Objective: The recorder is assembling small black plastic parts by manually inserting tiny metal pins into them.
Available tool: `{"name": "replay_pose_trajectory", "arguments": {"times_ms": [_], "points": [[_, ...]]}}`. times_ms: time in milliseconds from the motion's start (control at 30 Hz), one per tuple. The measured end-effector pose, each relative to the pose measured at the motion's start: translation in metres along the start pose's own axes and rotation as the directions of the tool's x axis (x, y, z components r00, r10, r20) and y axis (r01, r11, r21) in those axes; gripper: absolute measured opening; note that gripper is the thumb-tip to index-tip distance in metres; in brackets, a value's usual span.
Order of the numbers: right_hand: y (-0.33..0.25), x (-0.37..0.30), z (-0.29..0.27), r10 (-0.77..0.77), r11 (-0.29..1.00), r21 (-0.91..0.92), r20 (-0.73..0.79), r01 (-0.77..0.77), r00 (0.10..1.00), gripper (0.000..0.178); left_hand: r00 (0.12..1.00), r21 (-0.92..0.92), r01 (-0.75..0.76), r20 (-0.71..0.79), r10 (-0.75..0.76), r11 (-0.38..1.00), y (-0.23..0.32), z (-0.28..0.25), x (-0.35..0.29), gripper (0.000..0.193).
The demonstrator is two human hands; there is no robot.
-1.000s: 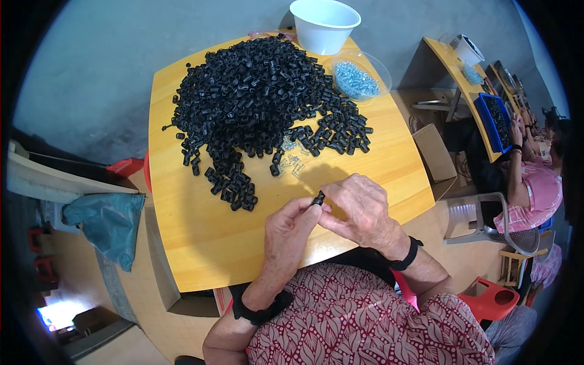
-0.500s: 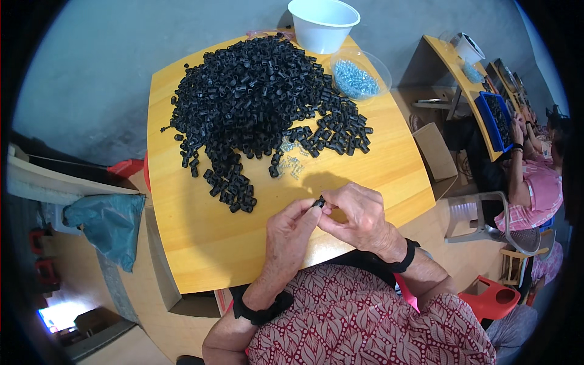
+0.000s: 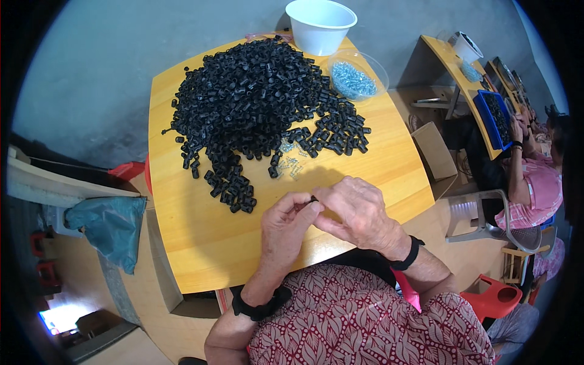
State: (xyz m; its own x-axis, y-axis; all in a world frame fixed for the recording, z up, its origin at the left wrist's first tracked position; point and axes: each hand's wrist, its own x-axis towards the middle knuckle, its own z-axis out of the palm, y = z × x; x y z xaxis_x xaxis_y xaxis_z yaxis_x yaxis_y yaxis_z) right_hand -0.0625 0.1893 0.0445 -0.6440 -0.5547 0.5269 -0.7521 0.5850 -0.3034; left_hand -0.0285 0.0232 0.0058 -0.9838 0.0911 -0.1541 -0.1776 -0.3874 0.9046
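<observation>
My left hand (image 3: pixel 283 226) pinches a small black plastic cord lock (image 3: pixel 314 199) between thumb and forefinger, just above the near part of the table. My right hand (image 3: pixel 355 213) closes over the same piece from the right, its fingers covering most of it. Beyond my hands lies a big pile of black cord lock parts (image 3: pixel 249 91), with loose ones spilling toward me. Several tiny metal springs (image 3: pixel 292 167) are scattered between the pile and my hands. A clear round tub (image 3: pixel 382 76) holds many more springs (image 3: pixel 351 80).
A white bucket (image 3: pixel 321 36) stands at the table's far edge by the wall. Right of the yellow table (image 3: pixel 389 161) are an open cardboard box (image 3: pixel 437 155), a chair (image 3: pixel 480 213) and a person in pink (image 3: pixel 543 182) at another table. A teal bag (image 3: pixel 108 228) hangs at left.
My right hand has tipped over and moved slightly up and left, so its fingers now hide more of the cord lock. My left hand has shifted a little left.
</observation>
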Motion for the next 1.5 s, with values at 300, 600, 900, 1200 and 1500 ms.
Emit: {"name": "replay_pose_trajectory", "arguments": {"times_ms": [300, 600, 900, 1200, 1500], "points": [[0.009, 0.000, -0.005, -0.038, 0.999, -0.010, 0.055, 0.039, 0.998, 0.028, 1.000, -0.034, 0.011, 0.019, -0.010, 0.999, 0.003, 0.005, -0.004, 0.016], [0.007, -0.004, 0.003, -0.091, 0.996, -0.007, 0.000, 0.091, 0.996, 0.021, 0.987, 0.289, 0.100, 0.095, -0.132, 0.952, 0.010, -0.005, -0.007, 0.022], [0.010, -0.006, 0.006, -0.106, 0.994, 0.019, 0.010, 0.106, 0.994, 0.024, 0.987, 0.258, 0.135, 0.052, -0.154, 0.957, 0.002, -0.005, -0.007, 0.021], [0.006, -0.006, 0.000, -0.068, 0.998, 0.008, 0.075, 0.067, 0.995, 0.025, 0.992, 0.218, 0.095, 0.062, -0.111, 0.971, 0.006, 0.001, -0.009, 0.022], [0.007, -0.012, 0.007, -0.007, 1.000, -0.005, 0.027, 0.007, 1.000, 0.028, 0.971, 0.254, 0.203, 0.071, -0.227, 0.946, 0.017, 0.000, -0.007, 0.021]]}}
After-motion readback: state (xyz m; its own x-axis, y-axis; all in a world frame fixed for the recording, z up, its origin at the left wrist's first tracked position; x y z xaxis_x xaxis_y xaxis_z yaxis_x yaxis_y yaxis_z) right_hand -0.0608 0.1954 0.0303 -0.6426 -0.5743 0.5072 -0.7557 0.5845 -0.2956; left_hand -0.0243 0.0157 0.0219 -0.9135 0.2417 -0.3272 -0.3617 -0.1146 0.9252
